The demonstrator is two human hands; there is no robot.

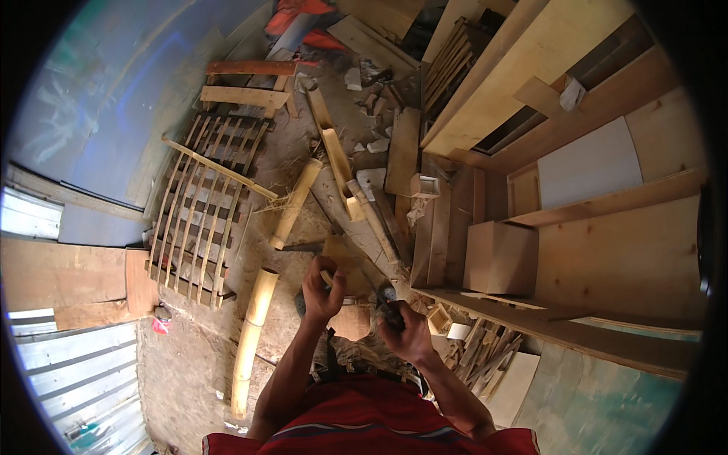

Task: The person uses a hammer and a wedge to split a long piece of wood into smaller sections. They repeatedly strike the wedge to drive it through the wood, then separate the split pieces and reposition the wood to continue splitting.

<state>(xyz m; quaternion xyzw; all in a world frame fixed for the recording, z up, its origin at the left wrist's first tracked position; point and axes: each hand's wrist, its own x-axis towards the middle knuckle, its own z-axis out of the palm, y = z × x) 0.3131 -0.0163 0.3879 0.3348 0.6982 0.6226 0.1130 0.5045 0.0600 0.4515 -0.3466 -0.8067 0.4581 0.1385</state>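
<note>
In front of the red shirt [356,421]: both of the person's hands, raised ahead of the waist and a little apart.
Left arm: slants up and inward from the lower edge, the wrist fairly straight.
Left hand [324,294]: closed, thumb uppermost, fingers curled around a small pale strip [327,278], mostly hidden by the fist.
Right arm: angles up and to the left, the hand slightly lower than the other.
Right hand [409,334]: wrapped tightly around a dark-handled tool [390,305]; its kind cannot be told.
Strip and tool: the strip inside the left fist, the tool at the front of the right one.
Bamboo pole [254,341]: lies on the dirt floor [182,371], left of the left forearm.
Shorter bamboo length [298,201]: beyond the left hand, beside split bamboo [337,159].
Slatted rack [205,208]: farther left, a thin strip across it.
Wooden cabinet [618,269]: to the right.
</note>
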